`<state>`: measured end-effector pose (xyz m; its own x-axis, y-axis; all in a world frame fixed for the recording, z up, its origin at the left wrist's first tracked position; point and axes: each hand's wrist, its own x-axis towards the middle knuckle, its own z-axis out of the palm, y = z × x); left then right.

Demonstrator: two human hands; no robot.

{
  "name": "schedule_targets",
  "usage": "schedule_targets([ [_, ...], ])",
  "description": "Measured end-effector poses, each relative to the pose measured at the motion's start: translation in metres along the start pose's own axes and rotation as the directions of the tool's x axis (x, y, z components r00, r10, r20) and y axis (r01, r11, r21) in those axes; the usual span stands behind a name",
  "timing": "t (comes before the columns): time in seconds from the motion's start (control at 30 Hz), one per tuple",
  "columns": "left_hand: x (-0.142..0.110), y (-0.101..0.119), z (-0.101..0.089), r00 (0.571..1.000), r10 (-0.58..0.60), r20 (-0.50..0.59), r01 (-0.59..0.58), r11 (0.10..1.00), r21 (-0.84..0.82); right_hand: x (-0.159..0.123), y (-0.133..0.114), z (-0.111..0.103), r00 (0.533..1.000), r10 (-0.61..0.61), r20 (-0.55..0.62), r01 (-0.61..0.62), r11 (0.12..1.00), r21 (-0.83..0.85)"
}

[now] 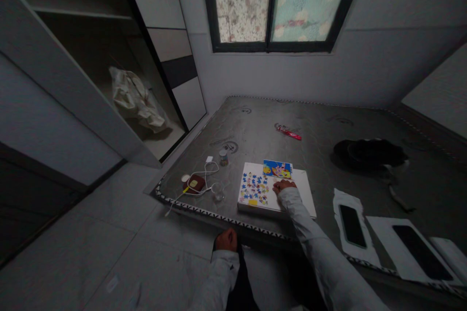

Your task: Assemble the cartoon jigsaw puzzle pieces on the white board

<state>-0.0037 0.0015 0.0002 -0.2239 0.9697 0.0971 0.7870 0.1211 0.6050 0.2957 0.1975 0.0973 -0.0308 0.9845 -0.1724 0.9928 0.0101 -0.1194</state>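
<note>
My right hand (284,185) rests on a flat white box (302,194), just below a picture card (278,169) with cartoon figures on blue. Its fingers are bent and drawn together at the white surface; whatever they pinch, if anything, is too small to make out. Left of that hand, loose jigsaw puzzle pieces (255,187) lie spread over the box, with a small yellow piece (252,202) near its front edge. My left hand (226,239) is curled into a fist by my leg, off the bed's edge, with nothing seen in it.
The box stands on a grey mattress (251,129). Left of it are a small jar (224,157), a clear cup (218,192), a brown object (195,183) and a white cable (205,171). Phones (352,226) lie right; a black bag-like item (370,153) and red packet (289,132) lie farther back.
</note>
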Motion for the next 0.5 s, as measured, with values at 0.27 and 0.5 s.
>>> schedule_targets([
  [0.27, 0.002, -0.003, -0.003, 0.999, 0.007, 0.036, -0.007, 1.0, -0.005, 0.013, 0.004, -0.001, 0.999, -0.015, 0.036, 0.013, 0.999, 0.045],
  [0.5, 0.005, -0.006, -0.002, 0.998, 0.008, 0.07, -0.008, 1.0, -0.005, 0.019, 0.001, -0.003, 0.998, -0.054, -0.045, 0.057, 0.997, 0.058],
])
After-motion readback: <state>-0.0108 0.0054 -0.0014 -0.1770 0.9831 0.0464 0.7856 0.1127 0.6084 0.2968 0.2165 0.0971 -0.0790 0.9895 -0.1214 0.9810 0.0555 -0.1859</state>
